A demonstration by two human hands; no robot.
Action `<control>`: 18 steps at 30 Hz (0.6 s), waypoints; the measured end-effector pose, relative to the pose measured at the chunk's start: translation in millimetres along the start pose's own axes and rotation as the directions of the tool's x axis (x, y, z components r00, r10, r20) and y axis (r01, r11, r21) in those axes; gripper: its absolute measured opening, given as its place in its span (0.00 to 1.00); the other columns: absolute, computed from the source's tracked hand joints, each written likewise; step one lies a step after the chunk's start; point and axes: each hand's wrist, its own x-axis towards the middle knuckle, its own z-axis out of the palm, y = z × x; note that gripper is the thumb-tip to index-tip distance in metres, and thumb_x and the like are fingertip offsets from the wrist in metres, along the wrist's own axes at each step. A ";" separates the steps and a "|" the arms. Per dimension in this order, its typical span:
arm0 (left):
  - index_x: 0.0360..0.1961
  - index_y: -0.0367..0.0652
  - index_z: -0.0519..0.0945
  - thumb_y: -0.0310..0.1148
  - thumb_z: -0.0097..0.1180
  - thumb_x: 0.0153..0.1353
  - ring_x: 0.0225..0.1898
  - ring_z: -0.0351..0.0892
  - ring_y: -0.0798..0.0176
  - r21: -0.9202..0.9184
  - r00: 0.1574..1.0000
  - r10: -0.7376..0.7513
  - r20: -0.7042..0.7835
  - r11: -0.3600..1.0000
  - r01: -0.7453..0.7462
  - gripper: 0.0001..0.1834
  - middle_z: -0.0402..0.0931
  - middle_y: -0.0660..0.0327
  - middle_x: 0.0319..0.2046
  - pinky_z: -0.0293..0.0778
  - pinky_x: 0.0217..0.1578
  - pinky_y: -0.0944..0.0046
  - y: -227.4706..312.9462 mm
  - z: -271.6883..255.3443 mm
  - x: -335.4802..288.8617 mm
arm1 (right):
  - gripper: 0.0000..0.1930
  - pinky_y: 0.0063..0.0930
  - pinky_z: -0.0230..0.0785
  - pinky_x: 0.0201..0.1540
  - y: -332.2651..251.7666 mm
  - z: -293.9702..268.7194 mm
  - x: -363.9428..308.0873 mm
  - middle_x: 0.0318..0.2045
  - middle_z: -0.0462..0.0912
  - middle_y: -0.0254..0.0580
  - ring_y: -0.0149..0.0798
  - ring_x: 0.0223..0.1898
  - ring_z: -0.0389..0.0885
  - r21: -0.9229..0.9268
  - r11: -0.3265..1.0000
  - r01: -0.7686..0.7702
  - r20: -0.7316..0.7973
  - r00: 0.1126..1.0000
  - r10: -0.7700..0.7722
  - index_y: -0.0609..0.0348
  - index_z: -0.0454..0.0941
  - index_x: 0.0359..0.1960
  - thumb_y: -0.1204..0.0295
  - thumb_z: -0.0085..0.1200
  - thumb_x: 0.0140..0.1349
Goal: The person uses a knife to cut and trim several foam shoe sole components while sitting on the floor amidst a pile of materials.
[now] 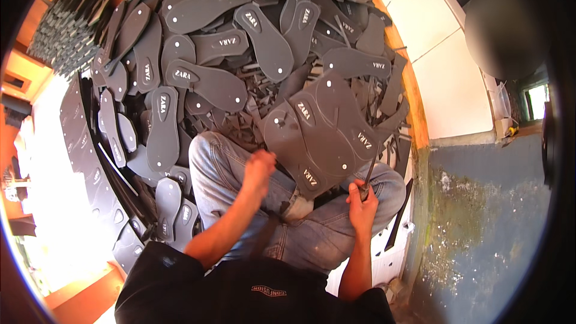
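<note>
My right hand (362, 205) is wrapped round the handle of a slim tool with a long, thin dark shaft (371, 167) pointing up and away. Whether the shaft is a blade or a spike is unclear. Across my crossed legs rests a dark grey foam sheet (327, 129) bearing several sole shapes with white dots; the tool's shaft is beside its right edge. My left hand (259, 172) is just off the sheet's left edge, over my knee, its fingers smeared by motion. A blurred dark strip (265, 237) shows below, over my lap.
Loose dark grey soles (210, 87) are heaped ahead and to the left. Small foam scraps (258, 87) lie among them. Stacked sheets (69, 21) stand at the far left. To the right are a tiled ledge (441, 54) and a stained blue-grey wall (480, 222).
</note>
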 end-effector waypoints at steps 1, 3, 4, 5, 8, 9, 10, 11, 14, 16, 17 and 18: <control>0.44 0.42 0.73 0.31 0.56 0.56 0.39 0.75 0.64 -0.045 0.990 -0.136 0.028 0.989 0.138 0.15 0.76 0.63 0.37 0.72 0.41 0.64 -30.7 -2.9 -10.8 | 0.14 0.20 0.62 0.24 1.2 0.1 -0.6 0.16 0.73 0.32 0.24 0.19 0.70 -0.014 1.000 0.003 -0.003 1.000 -0.003 0.68 0.76 0.38 0.66 0.56 0.61; 0.44 0.42 0.72 0.32 0.58 0.56 0.39 0.75 0.62 -0.079 0.948 -0.310 0.071 0.946 0.315 0.16 0.75 0.63 0.38 0.73 0.42 0.63 -57.9 12.6 -37.3 | 0.14 0.20 0.63 0.24 4.3 1.9 1.0 0.16 0.74 0.32 0.25 0.19 0.70 -0.034 0.999 0.018 -0.006 1.000 -0.018 0.68 0.76 0.38 0.66 0.56 0.61; 0.44 0.43 0.71 0.33 0.58 0.56 0.40 0.75 0.62 -0.133 0.951 -0.296 0.087 0.943 0.306 0.16 0.74 0.62 0.38 0.73 0.42 0.63 -63.4 20.3 -39.9 | 0.14 0.20 0.63 0.24 2.3 3.2 0.9 0.17 0.74 0.32 0.25 0.19 0.70 -0.036 0.999 0.016 -0.006 1.000 -0.017 0.68 0.76 0.38 0.66 0.56 0.61; 0.44 0.43 0.71 0.35 0.59 0.56 0.40 0.75 0.62 -0.187 0.954 -0.281 0.102 0.937 0.296 0.16 0.74 0.62 0.39 0.73 0.42 0.63 -68.3 26.2 -41.8 | 0.14 0.21 0.63 0.25 0.4 5.2 -0.2 0.17 0.74 0.32 0.25 0.20 0.71 -0.038 0.999 0.015 -0.005 1.000 -0.015 0.68 0.76 0.38 0.66 0.56 0.61; 0.45 0.44 0.69 0.40 0.62 0.55 0.43 0.73 0.61 -0.062 0.950 -0.307 0.061 0.948 0.311 0.21 0.71 0.60 0.42 0.71 0.42 0.65 -71.6 31.2 -34.8 | 0.14 0.20 0.63 0.25 4.0 6.1 -5.1 0.17 0.74 0.32 0.25 0.20 0.71 -0.009 1.000 0.020 -0.045 0.999 -0.021 0.67 0.76 0.38 0.66 0.56 0.61; 0.46 0.44 0.69 0.41 0.62 0.55 0.44 0.73 0.61 0.062 0.953 -0.302 0.034 0.952 0.300 0.22 0.71 0.60 0.43 0.71 0.42 0.65 -70.6 35.1 -35.6 | 0.14 0.20 0.63 0.25 6.1 5.8 -5.8 0.18 0.74 0.32 0.25 0.20 0.71 0.006 1.000 0.027 -0.065 0.998 -0.026 0.67 0.76 0.38 0.66 0.56 0.61; 0.47 0.43 0.69 0.42 0.62 0.54 0.45 0.73 0.61 0.186 0.956 -0.294 0.007 0.940 0.287 0.23 0.71 0.60 0.43 0.70 0.43 0.65 -70.7 38.1 -37.2 | 0.14 0.19 0.63 0.25 8.5 4.6 -6.1 0.18 0.74 0.32 0.25 0.20 0.71 0.041 0.999 0.005 -0.067 0.998 -0.002 0.67 0.76 0.38 0.66 0.56 0.61; 0.50 0.42 0.67 0.43 0.62 0.55 0.47 0.72 0.62 0.233 0.969 -0.249 -0.003 0.942 0.242 0.26 0.72 0.60 0.45 0.69 0.44 0.65 -72.1 39.7 -39.1 | 0.14 0.19 0.62 0.25 11.2 2.8 -6.2 0.18 0.74 0.31 0.25 0.21 0.71 0.076 0.997 -0.017 -0.068 0.997 0.022 0.66 0.76 0.38 0.66 0.56 0.61; 0.51 0.43 0.65 0.44 0.61 0.56 0.49 0.72 0.63 -0.042 0.937 -0.304 0.171 0.948 0.316 0.27 0.72 0.60 0.47 0.68 0.46 0.62 -67.9 41.9 -44.7 | 0.13 0.18 0.61 0.24 10.1 3.0 -2.0 0.18 0.74 0.30 0.24 0.21 0.70 0.115 0.993 -0.015 -0.094 0.995 0.026 0.66 0.76 0.38 0.66 0.56 0.61; 0.54 0.40 0.63 0.44 0.61 0.56 0.50 0.73 0.60 -0.120 0.943 -0.228 0.243 0.957 0.263 0.31 0.71 0.57 0.49 0.70 0.47 0.60 -62.1 50.4 -50.8 | 0.12 0.17 0.60 0.23 14.5 3.6 -5.6 0.18 0.73 0.30 0.23 0.20 0.69 0.121 0.992 -0.023 -0.117 0.992 0.037 0.65 0.75 0.38 0.66 0.56 0.61; 0.55 0.39 0.61 0.44 0.62 0.55 0.51 0.73 0.59 -0.161 0.942 -0.184 0.279 0.959 0.235 0.33 0.71 0.56 0.50 0.72 0.47 0.59 -59.4 57.1 -49.4 | 0.12 0.17 0.59 0.22 18.1 4.3 -4.9 0.18 0.73 0.30 0.22 0.19 0.68 0.133 0.991 -0.023 -0.136 0.990 0.042 0.65 0.75 0.38 0.66 0.56 0.61; 0.55 0.41 0.62 0.44 0.61 0.56 0.49 0.74 0.59 -0.182 0.944 -0.191 0.269 0.952 0.245 0.32 0.71 0.57 0.49 0.73 0.46 0.59 -61.0 60.9 -44.5 | 0.12 0.16 0.57 0.21 21.3 5.3 -5.9 0.17 0.72 0.29 0.22 0.19 0.68 0.145 0.989 -0.026 -0.150 0.988 0.048 0.64 0.75 0.38 0.67 0.55 0.61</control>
